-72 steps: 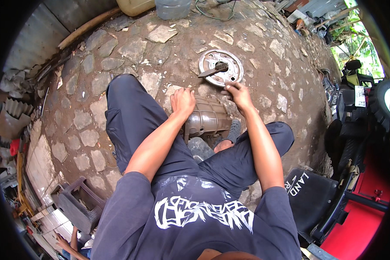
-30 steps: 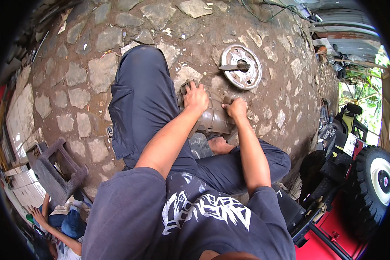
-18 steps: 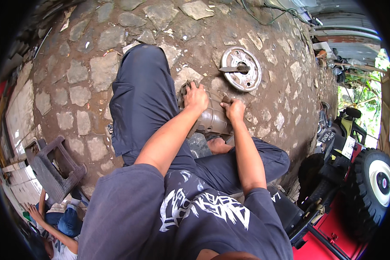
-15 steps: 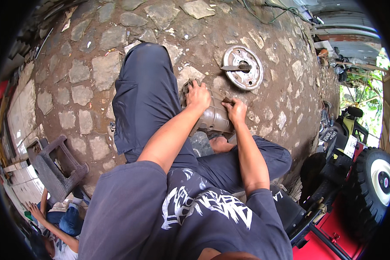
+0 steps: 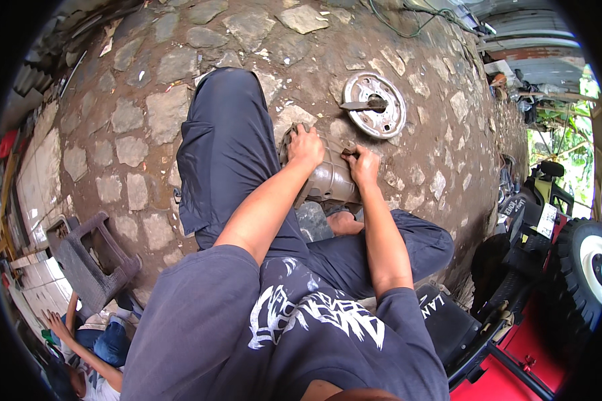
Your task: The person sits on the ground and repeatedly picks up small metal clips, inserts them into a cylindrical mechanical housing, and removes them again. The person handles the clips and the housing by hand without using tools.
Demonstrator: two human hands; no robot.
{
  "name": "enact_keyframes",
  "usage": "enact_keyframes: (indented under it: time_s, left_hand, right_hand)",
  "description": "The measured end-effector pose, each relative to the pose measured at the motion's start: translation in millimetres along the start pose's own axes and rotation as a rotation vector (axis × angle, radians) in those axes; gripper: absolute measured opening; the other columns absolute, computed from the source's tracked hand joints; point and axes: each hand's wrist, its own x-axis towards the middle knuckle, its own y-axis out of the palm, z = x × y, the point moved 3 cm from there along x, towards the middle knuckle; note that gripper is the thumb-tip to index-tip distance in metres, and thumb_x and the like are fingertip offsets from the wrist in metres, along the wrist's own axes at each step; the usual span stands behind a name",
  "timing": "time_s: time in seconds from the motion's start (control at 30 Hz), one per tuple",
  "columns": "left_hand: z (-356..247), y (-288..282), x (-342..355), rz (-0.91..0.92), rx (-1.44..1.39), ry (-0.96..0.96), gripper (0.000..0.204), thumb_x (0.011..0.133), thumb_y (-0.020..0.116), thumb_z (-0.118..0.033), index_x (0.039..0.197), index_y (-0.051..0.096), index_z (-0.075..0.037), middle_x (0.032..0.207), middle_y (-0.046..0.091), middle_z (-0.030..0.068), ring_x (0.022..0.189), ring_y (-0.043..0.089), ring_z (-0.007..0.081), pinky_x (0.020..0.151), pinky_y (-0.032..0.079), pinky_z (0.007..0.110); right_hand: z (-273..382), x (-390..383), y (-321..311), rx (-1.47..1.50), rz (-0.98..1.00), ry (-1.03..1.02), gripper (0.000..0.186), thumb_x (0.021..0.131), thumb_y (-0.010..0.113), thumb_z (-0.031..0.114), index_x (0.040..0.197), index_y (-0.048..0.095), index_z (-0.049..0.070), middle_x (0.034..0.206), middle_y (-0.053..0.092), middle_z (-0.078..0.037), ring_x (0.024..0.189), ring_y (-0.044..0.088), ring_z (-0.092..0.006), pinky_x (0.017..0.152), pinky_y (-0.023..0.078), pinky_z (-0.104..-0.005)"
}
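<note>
A grey-brown, ribbed metal housing (image 5: 331,181) is between my legs, tilted and dirty. My left hand (image 5: 306,147) is closed over its far left rim, fingers curled round the edge. In my right hand (image 5: 364,167), a small dark brown piece (image 5: 348,153) is pinched and pressed against the housing's right side. I cannot make out exactly what that piece is. Beyond my right hand, a round rusty metal wheel rim (image 5: 393,120) lies on the ground. A flat blade-like tool (image 5: 358,105) rests across its centre hole.
Uneven stones set in dirt (image 5: 157,230) make up the floor. A dark plastic stool (image 5: 93,264) is tipped at the left, near another person (image 5: 97,341). Close on my right stands a red and black vehicle with a thick tyre (image 5: 572,267). A green cable (image 5: 408,33) lies far ahead.
My right hand has shifted slightly away from me and to the left along the housing, still pinching the brown piece. My left hand keeps its hold on the rim.
</note>
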Motion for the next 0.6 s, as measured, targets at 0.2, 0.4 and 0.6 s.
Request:
enact_keyframes:
  time_s: [0.2,0.4,0.6]
  left_hand:
    - [0,2,0,0.003,-0.016,0.015,0.038,0.104,0.051,-0.021,0.138,0.062,-0.009,0.151,0.044,0.0244,0.136,0.05,0.0455,0.112,0.046,0.054]
    - [0,3,1,-0.015,-0.002,0.02,0.038,0.104,0.052,-0.022,0.138,0.062,-0.009,0.148,0.046,0.0237,0.135,0.051,0.0453,0.112,0.046,0.054]
    - [1,1,0,-0.017,-0.01,0.005,0.037,0.104,0.052,-0.022,0.138,0.062,-0.01,0.148,0.045,0.0229,0.137,0.05,0.0445,0.112,0.046,0.053]
  right_hand:
    - [-3,4,10,0.126,-0.038,-0.039,0.026,0.078,0.088,0.023,0.094,0.077,0.006,0.092,0.077,-0.017,0.087,0.074,-0.0355,0.08,0.056,-0.0428]
    - [-25,7,7,0.061,0.001,-0.006,0.027,0.076,0.089,0.026,0.093,0.077,0.008,0.093,0.077,-0.016,0.087,0.074,-0.0339,0.081,0.056,-0.0424]
    - [-8,7,13,0.156,0.027,0.091,0.027,0.076,0.089,0.023,0.093,0.076,0.007,0.091,0.076,-0.017,0.086,0.073,-0.0352,0.08,0.055,-0.0428]
